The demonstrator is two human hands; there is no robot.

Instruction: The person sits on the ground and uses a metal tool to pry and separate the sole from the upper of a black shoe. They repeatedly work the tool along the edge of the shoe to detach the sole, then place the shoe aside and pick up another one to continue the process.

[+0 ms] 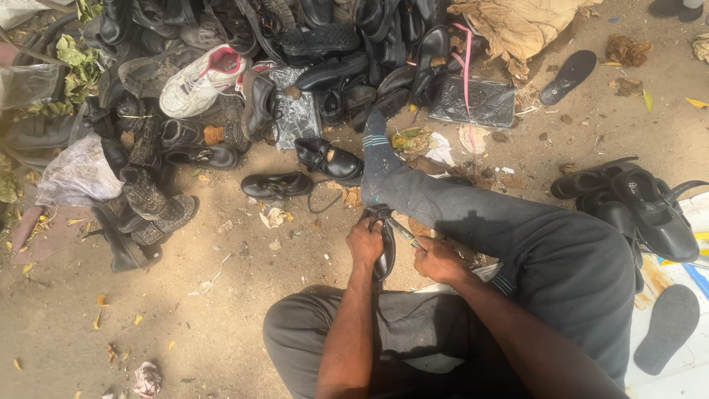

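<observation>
Ground (221, 325): bare sandy dirt is filling the near left, with dry leaves and scraps lying scattered on it.
Shoe pile (325, 52): a big heap of mostly black shoes and sandals is spreading across the far side, from far left to centre.
Person: someone is sitting on the ground in dark trousers, with the right leg (480, 222) stretching away toward the pile and ending in a striped sock.
Sandals (642, 207): several black sandals are lying together at the right, beside the stretched leg.
White sneaker (199, 81): it is resting on the pile at the far left.
Sole (668, 325): a loose dark sole is lying on a pale sheet at the near right.
Black shoe (385, 247): it is standing on edge at the centre, just near of the sock, between both hands.
Left hand (365, 242): it is closing around the shoe's left side, holding it.
Right hand (437, 260): it is gripping a thin tool (402, 233) whose tip is touching the shoe.
</observation>
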